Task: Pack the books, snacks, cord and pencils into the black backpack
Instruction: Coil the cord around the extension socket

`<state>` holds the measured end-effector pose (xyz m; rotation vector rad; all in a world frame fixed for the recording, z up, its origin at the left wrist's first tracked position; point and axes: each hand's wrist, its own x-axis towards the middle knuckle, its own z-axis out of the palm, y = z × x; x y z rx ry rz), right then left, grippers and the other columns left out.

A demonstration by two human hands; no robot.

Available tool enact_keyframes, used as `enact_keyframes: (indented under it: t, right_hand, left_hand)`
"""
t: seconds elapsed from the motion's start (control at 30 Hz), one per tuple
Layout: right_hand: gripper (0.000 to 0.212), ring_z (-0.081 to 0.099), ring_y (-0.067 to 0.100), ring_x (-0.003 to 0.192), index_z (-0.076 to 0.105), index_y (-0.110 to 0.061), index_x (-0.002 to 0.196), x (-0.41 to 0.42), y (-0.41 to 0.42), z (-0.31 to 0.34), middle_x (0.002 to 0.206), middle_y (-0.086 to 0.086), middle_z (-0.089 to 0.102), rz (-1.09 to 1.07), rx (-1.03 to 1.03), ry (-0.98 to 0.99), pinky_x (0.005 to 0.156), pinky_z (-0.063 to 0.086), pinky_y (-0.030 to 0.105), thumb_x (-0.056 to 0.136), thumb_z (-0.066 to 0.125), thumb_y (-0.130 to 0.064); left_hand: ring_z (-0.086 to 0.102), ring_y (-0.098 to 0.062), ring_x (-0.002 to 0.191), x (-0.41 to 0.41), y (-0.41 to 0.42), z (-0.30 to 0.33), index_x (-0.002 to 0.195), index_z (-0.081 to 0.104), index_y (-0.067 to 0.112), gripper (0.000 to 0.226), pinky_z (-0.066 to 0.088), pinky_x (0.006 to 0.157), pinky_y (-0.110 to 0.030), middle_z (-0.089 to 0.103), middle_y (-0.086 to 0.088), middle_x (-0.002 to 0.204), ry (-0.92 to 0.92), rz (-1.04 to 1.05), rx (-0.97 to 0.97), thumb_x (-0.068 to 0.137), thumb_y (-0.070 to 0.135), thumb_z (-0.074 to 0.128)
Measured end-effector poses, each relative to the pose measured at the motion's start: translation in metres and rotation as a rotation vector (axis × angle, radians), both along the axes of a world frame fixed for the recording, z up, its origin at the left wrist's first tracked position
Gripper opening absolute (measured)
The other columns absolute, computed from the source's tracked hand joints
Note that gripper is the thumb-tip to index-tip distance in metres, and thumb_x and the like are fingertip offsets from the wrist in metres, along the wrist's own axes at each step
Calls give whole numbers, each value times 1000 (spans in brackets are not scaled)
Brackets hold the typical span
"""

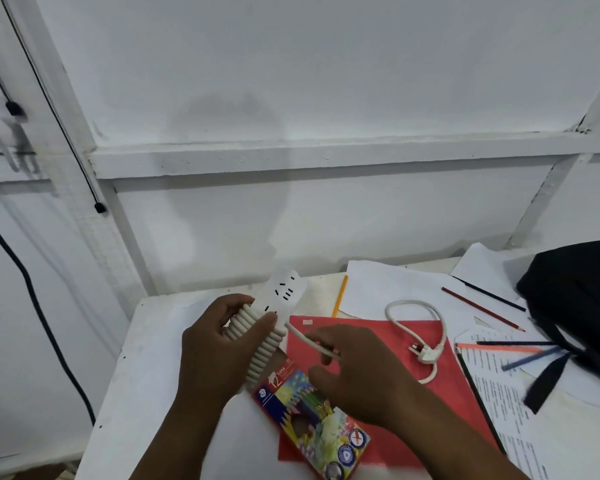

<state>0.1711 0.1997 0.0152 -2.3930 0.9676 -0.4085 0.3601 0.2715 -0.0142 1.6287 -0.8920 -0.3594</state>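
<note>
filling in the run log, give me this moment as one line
left hand grips white power strip | right hand pinches its white cord | plug on red folder

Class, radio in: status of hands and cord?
Left hand grips power strip, cord coiled round. Right hand pinches loose cord. Plug on red folder. Backpack far right.

A white power strip (pixel 284 289) with black slots carries a white coiled cord (pixel 262 344). A red folder (pixel 388 344) lies under a multicoloured pencil box (pixel 312 420). The backpack (pixel 579 299) is black, the worktop (pixel 146 358) white.
</note>
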Motion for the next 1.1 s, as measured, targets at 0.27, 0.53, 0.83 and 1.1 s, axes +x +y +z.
enact_keyframes:
  t: [0.27, 0.53, 0.83, 1.1]
  right_hand:
    - [23, 61, 7, 77, 72, -26, 103, 11, -18, -12, 91, -12, 65, 64, -265, 11, 71, 55, 32, 96, 51, -31]
    - [23, 59, 2, 73, 73, -31, 86, 11, -38, -12, 87, -15, 65, 104, -246, -161, 59, 52, 26, 67, 86, -29]
    - [13, 62, 7, 65, 76, -27, 72, 3, -57, 6, 75, -10, 70, 193, 163, -170, 57, 45, 21, 69, 89, -29]
    - [22, 60, 1, 73, 75, -30, 80, 21, -54, 10, 75, -19, 63, 249, 33, -75, 59, 43, 17, 64, 89, -35]
  left_hand:
    - [67, 4, 86, 9, -10, -15, 105, 63, 28, 45, 55, 59, -13, 70, 16, 91, -55, -143, 136, 70, 53, 75]
    - [66, -1, 91, 19, -16, -19, 103, 60, 42, 52, 57, 65, -19, 66, 27, 99, -189, -460, 280, 63, 74, 68]
    - [70, -15, 101, 31, -15, -20, 111, 63, 34, 48, 63, 73, -33, 71, 13, 107, -70, -629, 286, 73, 54, 82]
    - [68, -12, 94, 33, -13, -18, 106, 63, 37, 46, 61, 76, -33, 70, 14, 102, -164, -693, 286, 70, 63, 75]
